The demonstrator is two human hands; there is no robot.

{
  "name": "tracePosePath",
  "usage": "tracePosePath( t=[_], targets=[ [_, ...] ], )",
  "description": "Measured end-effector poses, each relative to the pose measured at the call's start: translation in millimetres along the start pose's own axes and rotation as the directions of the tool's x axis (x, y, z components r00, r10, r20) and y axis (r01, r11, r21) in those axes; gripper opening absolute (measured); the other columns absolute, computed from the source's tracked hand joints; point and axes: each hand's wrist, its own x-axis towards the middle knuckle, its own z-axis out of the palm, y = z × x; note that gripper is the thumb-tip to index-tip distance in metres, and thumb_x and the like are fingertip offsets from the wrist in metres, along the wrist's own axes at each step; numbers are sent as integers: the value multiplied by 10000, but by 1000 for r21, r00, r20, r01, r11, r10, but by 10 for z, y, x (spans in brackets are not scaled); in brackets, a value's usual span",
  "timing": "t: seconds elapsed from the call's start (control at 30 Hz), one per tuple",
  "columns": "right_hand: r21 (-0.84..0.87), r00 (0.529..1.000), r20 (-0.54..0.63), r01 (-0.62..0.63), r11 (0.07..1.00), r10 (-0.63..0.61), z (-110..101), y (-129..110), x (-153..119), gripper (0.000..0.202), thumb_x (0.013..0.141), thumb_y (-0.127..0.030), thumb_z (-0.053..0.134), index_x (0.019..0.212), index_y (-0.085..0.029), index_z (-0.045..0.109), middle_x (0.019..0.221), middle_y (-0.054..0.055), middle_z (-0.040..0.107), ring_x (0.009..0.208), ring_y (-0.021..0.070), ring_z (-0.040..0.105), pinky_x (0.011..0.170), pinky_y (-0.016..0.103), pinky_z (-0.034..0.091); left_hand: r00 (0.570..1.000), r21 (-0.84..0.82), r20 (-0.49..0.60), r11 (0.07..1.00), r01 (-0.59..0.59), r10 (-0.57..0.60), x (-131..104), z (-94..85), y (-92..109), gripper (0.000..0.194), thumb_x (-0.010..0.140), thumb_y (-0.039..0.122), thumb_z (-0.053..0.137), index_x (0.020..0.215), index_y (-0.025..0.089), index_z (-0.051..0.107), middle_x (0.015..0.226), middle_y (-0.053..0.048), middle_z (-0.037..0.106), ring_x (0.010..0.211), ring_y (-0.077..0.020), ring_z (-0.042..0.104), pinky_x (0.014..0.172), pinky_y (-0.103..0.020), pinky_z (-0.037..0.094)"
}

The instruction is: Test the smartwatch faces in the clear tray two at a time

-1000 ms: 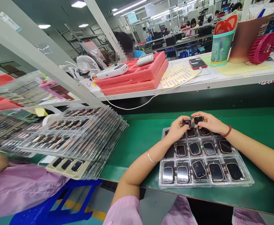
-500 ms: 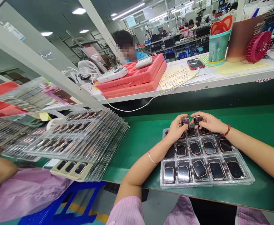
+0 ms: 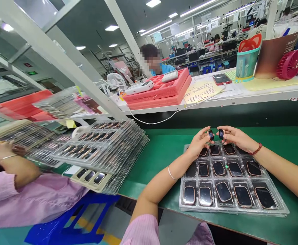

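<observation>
Just above the far edge of a clear plastic tray (image 3: pixel 240 211), my two hands each pinch a small smartwatch body. My left hand (image 3: pixel 198 143) is closed on one smartwatch (image 3: pixel 211 135), held tilted with its edge turned toward the other. Close by on the right, my right hand (image 3: pixel 237 137) grips a second smartwatch (image 3: pixel 221 134), standing nearly on edge. A narrow gap separates the two. Below them, the tray holds several dark-screened watches with rose-gold rims in compartments, such as a front-row watch (image 3: pixel 243 196). My forearms hide parts of the tray's sides.
Left of the tray stands a tall stack of filled plastic trays (image 3: pixel 128 153). A co-worker's arm (image 3: pixel 18 166) reaches over trays at far left. On the shelf lie red foam (image 3: pixel 164 93), a phone (image 3: pixel 222 79), a teal cup (image 3: pixel 246 64) and a pink fan (image 3: pixel 290 64).
Both watches have been turned from screens facing me to nearly edge-on. The whole view has shifted, so things appear farther right and slightly lower. More of the co-worker's arm shows.
</observation>
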Motion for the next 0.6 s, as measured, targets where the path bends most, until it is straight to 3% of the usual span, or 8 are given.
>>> tracePosePath(
  t=[0.17, 0.6],
  targets=[
    [-100, 998, 56, 37, 994, -32, 6, -21, -8, 544, 766, -426, 808, 1243, -197, 682, 1053, 77, 699, 594, 91, 535, 556, 274, 517, 999, 51, 48, 999, -13, 10, 16, -6, -6, 889, 712, 478, 838, 1476, 218, 463, 1031, -48, 677, 713, -112, 655, 527, -194, 371],
    [-184, 995, 93, 63, 981, -46, 4, -39, -7, 553, 788, -476, 780, 1250, -195, 665, 1095, 82, 668, 601, 97, 517, 538, 274, 500, 998, 76, 65, 997, 1, -6, 7, -5, 33, 928, 714, 485, 830, 1490, 195, 411, 976, -31, 672, 688, -106, 637, 530, -201, 371]
  ],
)
